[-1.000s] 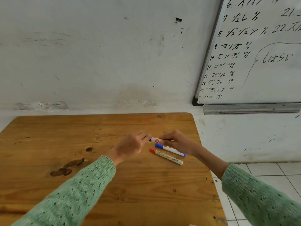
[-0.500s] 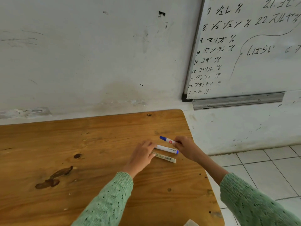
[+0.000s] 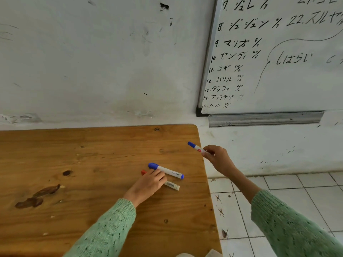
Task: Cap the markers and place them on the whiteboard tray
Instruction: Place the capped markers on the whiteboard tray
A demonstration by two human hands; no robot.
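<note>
Freshly capped, a blue marker (image 3: 197,148) pinched in the right hand (image 3: 217,160) has lifted toward the whiteboard tray (image 3: 263,119) at two o'clock, while the left hand (image 3: 148,182) settles loosely onto two markers left on the table (image 3: 74,164).

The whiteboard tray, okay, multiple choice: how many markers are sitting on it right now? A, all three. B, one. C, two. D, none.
D. The whiteboard tray holds no markers: the right hand holds one blue-capped marker in the air, and the other blue marker and the red-capped marker lie on the table by the left hand.
</note>
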